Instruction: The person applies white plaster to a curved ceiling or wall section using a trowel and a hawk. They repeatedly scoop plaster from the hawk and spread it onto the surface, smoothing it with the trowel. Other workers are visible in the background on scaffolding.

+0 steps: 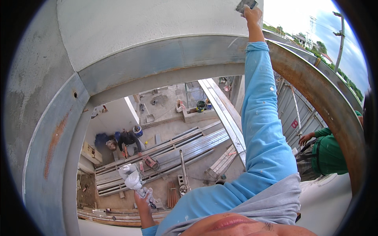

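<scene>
The scraper (245, 5) is smeared grey metal. The white wall (157, 19) is matt and faintly rough; the grey wall (33, 74) is coarser, like bare cement. The beam (157, 54) is smooth, dull metal with rust stains. The sleeve (260, 106) is matt, white-flecked cloth; the bundle (133, 180) resembles crumpled plastic. The bars (197, 146) are shiny metal.
</scene>
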Demonstrator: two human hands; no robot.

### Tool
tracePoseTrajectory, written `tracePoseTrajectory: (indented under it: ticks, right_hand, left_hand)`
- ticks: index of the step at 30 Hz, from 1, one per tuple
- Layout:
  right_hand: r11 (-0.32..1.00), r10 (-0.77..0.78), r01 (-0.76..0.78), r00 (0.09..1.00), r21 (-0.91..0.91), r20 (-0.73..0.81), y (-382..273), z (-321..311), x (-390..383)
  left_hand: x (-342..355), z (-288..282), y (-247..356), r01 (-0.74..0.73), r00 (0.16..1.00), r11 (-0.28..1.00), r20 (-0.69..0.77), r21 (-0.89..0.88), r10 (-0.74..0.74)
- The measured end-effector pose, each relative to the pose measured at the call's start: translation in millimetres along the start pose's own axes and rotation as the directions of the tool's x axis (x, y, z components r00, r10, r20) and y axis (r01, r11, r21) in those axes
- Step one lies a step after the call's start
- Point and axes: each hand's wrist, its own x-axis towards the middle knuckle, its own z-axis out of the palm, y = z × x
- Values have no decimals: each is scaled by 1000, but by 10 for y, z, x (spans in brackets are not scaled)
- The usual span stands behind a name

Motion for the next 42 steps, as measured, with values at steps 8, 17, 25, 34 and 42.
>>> tracePoseTrajectory:
  ticks: [8, 17, 25, 34, 42]
  right_hand:
    - [807, 176, -95, 981, -584, 84, 1248, -452, 975]
    - [875, 123, -83, 991, -477, 53, 666, 220, 285]
    - [953, -189, 176, 982, -248, -27, -1390, 1234, -1383]
    - [904, -406, 428, 861, -5, 306, -3283, 2258, -3352]
    - [856, -383, 381, 921, 348, -67, -1989, 1108, -2142]
  left_hand:
    - [142, 459, -83, 35, 999, 996, 11, -76, -35]
    - [164, 437, -188, 52, 998, 996, -29, -72, -55]
    - [101, 77, -39, 30, 995, 997, -89, -76, -37]
    - [51, 53, 83, -57, 993, 990, -110, -126, 43]
    - [-15, 102, -163, 44, 990, 991, -127, -129, -61]
